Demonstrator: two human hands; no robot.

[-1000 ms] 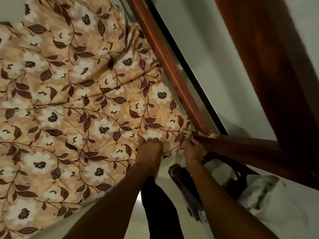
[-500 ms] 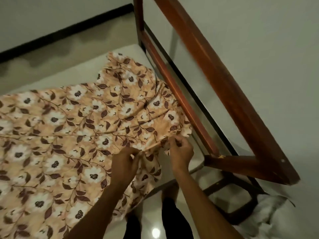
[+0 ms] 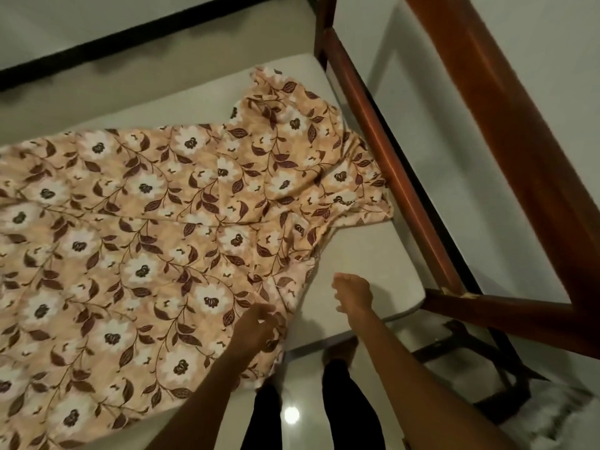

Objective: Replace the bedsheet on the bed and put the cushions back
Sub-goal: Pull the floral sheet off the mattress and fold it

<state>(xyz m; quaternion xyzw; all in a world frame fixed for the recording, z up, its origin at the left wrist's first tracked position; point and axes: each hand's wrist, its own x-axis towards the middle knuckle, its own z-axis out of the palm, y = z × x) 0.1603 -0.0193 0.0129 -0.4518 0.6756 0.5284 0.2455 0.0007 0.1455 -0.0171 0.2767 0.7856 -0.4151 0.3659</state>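
My left hand (image 3: 256, 326) curls at the edge of the tan floral bedsheet (image 3: 146, 222), presumably to drag it; grip unclear. My right hand (image 3: 352, 292) hangs loosely curled, empty, over the bare grey mattress (image 3: 373, 254).

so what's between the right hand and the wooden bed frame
Just bare mattress, seen in the head view: nothing else lies between the right hand and the wooden bed frame.
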